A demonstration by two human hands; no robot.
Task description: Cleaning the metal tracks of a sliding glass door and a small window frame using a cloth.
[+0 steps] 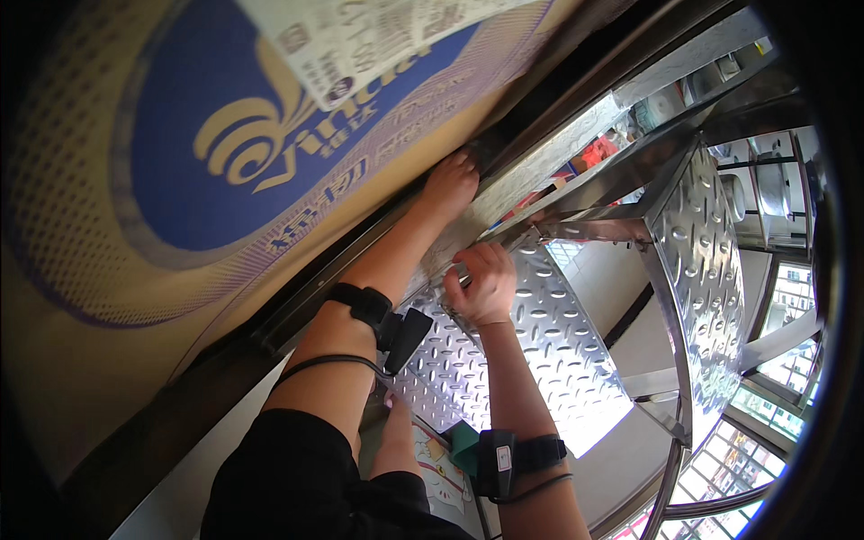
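My left hand (451, 185) reaches up beside a large Vinda cardboard carton (81, 378), at its lower right edge. Its fingertips meet a dark, shadowed area, so whether they grip anything cannot be seen. Lower and to the right, my right hand (482, 283) has bent fingers and a thumb set apart, with a gap between them and nothing visible held. It is over the upper edge of a steel checker-plate stair tread (553, 331), close to a pale wall edge (445, 250). Whether it touches either is unclear. Both forearms carry strapped black devices.
A paper label (378, 47) with writing covers part of the carton. Another upright checker-plate panel (702, 270) and a curved metal handrail (715, 503) stand at the right. Beyond are a red plastic bag (599, 152), pots (771, 185) on shelves and barred windows (722, 459).
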